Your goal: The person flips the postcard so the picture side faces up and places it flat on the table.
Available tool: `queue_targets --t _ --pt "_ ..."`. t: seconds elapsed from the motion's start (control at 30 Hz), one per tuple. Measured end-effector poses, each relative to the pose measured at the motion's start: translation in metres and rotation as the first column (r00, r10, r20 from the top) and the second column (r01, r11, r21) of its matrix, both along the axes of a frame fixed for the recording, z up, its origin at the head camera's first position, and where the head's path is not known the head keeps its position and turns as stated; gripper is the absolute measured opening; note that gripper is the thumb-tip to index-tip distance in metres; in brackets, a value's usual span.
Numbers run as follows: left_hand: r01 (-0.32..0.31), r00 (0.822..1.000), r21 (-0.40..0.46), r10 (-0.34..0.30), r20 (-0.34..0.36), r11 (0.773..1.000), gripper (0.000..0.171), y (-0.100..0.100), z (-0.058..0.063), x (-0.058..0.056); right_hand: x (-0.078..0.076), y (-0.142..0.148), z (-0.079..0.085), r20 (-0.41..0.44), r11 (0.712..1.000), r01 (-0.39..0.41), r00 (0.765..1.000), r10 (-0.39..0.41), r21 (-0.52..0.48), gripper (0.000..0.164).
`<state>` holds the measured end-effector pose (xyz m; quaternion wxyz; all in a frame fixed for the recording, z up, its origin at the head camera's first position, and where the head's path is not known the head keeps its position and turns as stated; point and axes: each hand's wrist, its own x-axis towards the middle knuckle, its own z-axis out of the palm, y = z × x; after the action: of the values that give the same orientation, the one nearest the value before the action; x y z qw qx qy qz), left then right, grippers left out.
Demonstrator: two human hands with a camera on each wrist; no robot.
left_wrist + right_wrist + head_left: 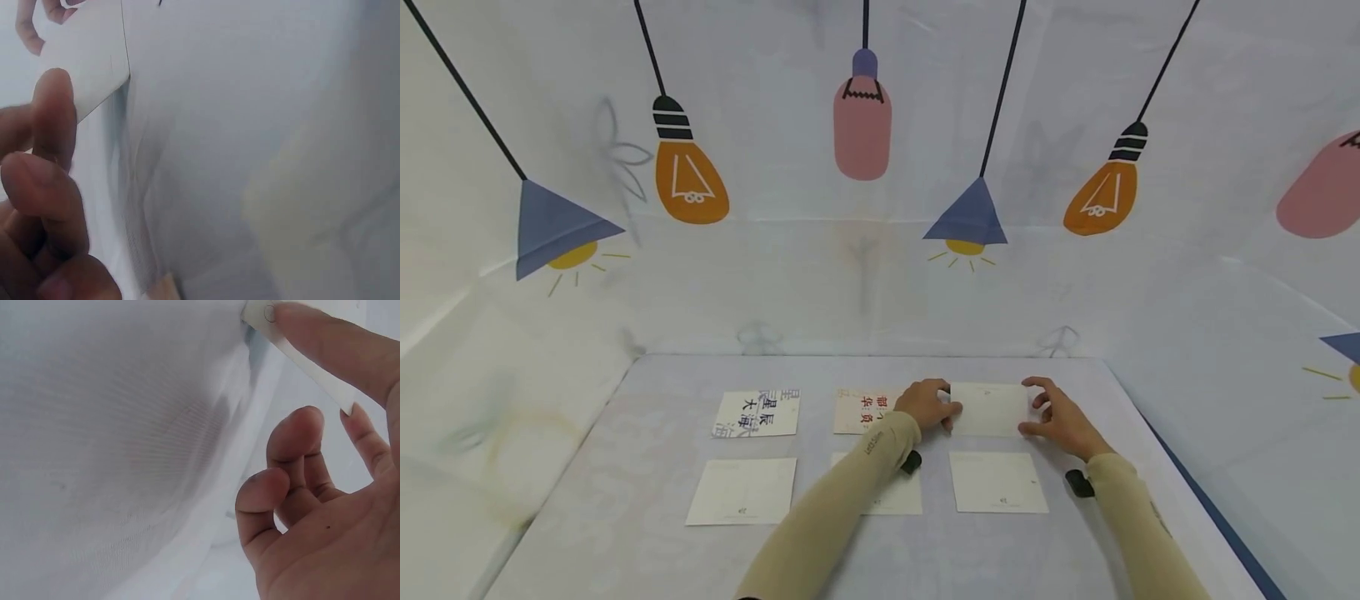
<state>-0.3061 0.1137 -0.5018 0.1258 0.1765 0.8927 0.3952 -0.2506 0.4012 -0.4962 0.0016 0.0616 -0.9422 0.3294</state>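
Note:
Between my two hands is a white card [988, 410], held at the back right with a small mark near its top edge. My left hand [927, 405] holds its left edge. At its right side, my right hand [1062, 419] grips it, thumb and index finger at two corners; the right wrist view shows these fingertips on the card [312, 369], the other fingers curled clear of it. Left of the left hand lies a card with red characters [853, 412], partly covered by that hand. Another white card [997, 483] lies just nearer than the held one.
A card with dark blue characters [756, 414] lies at the back left. In the front row are a white card [742, 492] at left and another white card [898, 496] partly hidden by the left sleeve [835, 504]. A fabric wall [760, 283] printed with lamps rises behind the table.

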Motion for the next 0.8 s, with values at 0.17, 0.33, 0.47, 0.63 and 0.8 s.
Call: queue_targets --t 0.17,0.33,0.47,0.63,0.8 --pt "0.001 1.0 0.045 -0.001 -0.015 0.999 0.049 0.001 -0.001 0.002 0.007 0.004 0.005 0.002 0.998 0.038 0.999 -0.038 -0.051 0.073" --pt "0.014 1.0 0.073 -0.012 -0.029 0.997 0.046 -0.001 -0.003 0.004 0.009 0.004 0.01 0.101 0.985 0.076 0.993 -0.06 -0.155 0.07" --pt "0.022 0.999 0.091 -0.019 -0.035 0.996 0.041 -0.002 -0.005 0.004 0.008 -0.001 0.009 0.174 0.972 0.075 0.984 -0.036 -0.225 0.066" --pt "0.029 0.998 0.103 -0.023 -0.055 0.994 0.024 0.0 -0.009 0.003 0.008 -0.006 0.008 0.198 0.965 0.11 0.978 -0.062 -0.239 0.063" --pt "0.015 0.995 0.077 -0.007 -0.096 0.997 0.021 0.002 -0.01 0.003 0.007 -0.006 0.012 0.201 0.965 0.127 0.976 -0.081 -0.23 0.059"
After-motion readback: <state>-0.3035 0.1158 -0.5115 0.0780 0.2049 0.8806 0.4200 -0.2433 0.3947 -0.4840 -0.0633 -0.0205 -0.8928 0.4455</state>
